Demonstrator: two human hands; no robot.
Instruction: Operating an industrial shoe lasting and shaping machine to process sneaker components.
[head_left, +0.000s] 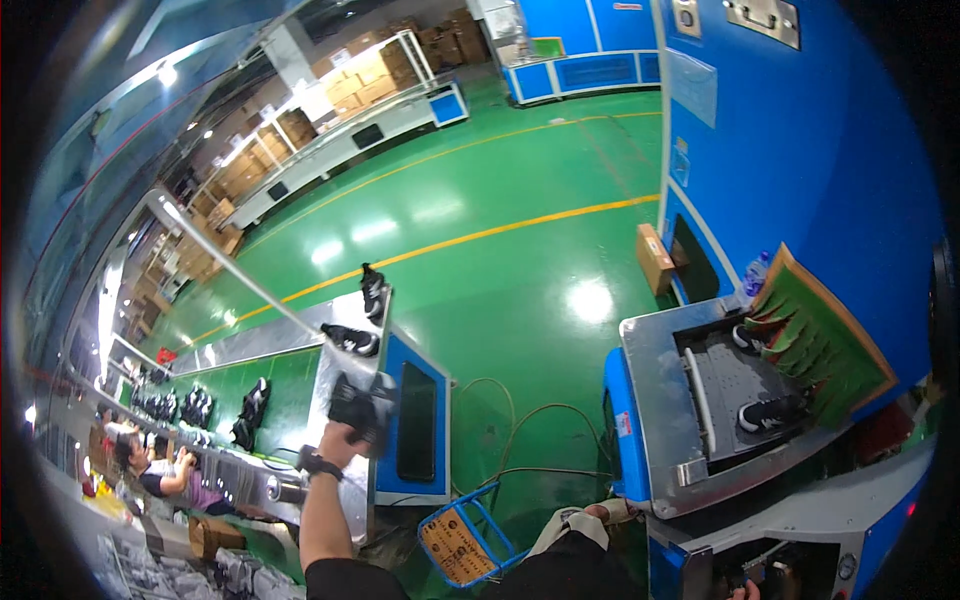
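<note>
My left hand (343, 446), with a dark band at the wrist, is closed round a black shoe (362, 402) over the end of the metal bench; motion blurs the shoe. Two more black shoes, one with a pale sole (352, 340) and one standing farther back (373, 292), rest on the bench just beyond it. At the lower right edge, only a few fingertips of my right hand (743, 591) show, beside a dark opening in a machine (800, 572). Whatever they touch is hidden in shadow.
A green conveyor (300, 385) with several black shoes runs left, where another person (165, 478) sits. To the right, a metal machine bed (655, 430) holds two black shoes (770, 412) before hanging green strips (825, 350). A blue-framed stool (462, 545) and hoses (540, 470) lie between.
</note>
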